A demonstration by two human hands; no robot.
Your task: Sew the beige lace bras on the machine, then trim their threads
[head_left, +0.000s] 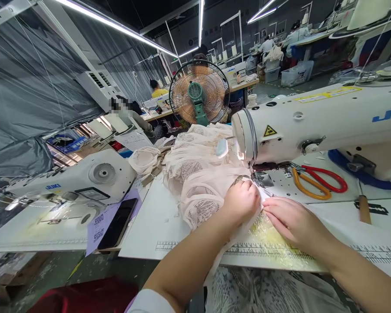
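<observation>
Long strip lights (117,26) run along the dark ceiling above me, and grey plastic sheeting (29,87) hangs down the wall on my left. Ahead of my white table (156,217) stands a fan (199,92) with orange blades and a green hub, among rows of other sewing tables (244,84). Other people sit at work far back in the hall.

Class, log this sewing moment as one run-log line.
left hand: pressing lace fabric by presser foot | right hand: flat on fabric edge | sewing machine | scissors behind
</observation>
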